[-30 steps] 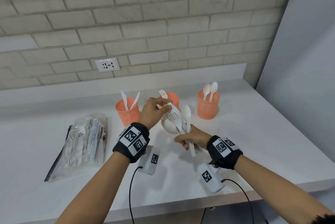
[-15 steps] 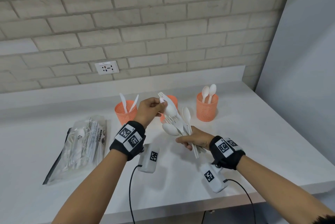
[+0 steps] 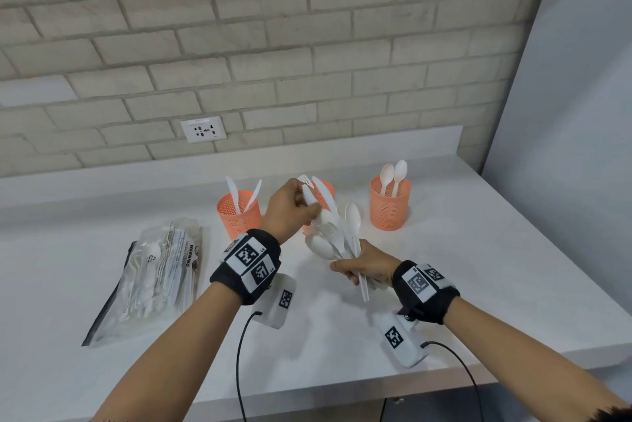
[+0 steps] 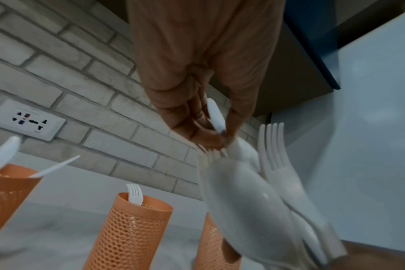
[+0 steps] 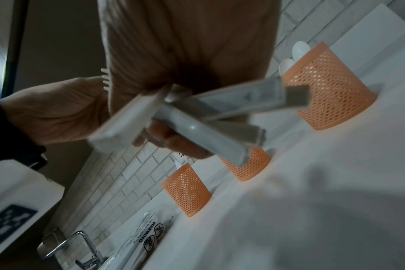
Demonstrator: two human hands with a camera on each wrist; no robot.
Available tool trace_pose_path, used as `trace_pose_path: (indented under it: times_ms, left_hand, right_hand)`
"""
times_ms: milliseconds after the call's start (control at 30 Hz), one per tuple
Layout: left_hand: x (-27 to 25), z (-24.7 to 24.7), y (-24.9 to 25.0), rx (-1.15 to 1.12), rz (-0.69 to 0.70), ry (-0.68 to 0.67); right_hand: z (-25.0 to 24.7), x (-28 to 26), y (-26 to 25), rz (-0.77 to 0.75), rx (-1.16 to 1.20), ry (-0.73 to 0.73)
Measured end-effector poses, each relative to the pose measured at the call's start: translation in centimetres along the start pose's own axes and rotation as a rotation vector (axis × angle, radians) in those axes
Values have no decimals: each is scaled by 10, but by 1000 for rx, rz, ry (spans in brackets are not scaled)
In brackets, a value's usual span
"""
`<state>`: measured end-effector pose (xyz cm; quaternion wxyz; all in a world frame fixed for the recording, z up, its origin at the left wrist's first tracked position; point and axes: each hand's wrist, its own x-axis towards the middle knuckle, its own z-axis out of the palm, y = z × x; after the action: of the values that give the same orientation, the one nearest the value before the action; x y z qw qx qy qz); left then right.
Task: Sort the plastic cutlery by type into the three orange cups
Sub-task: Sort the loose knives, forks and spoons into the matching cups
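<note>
Right hand [image 3: 367, 267] fingers curled round white cutlery bundle [image 3: 337, 233], handles fanned below; left hand [image 3: 290, 206] pinches serrated knife [image 3: 309, 196].

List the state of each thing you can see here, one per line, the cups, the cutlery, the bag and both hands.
Left cup: upright, two knives inside.
Middle cup: upright, a fork inside, partly hidden.
Right cup: upright, two spoons inside.
Cutlery bundle: held fanned above the counter.
Knife: pinched at its blade.
Bag: lying flat.
Left hand: pinching the knife.
Right hand: gripping the bundle's handles.
</note>
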<state>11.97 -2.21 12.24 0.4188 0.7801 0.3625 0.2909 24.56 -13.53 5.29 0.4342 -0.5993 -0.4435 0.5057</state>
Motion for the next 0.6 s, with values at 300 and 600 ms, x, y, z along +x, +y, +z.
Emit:
trace_pose_path:
  times_ms: [300,600]
  left_hand:
    - [5,-10,12,-432,-26,192]
    - [12,-38,9,-481,-19,463]
  right_hand:
    - [-5,0,2,-23,-62,50]
    - [-9,7,10,-100,-214,163]
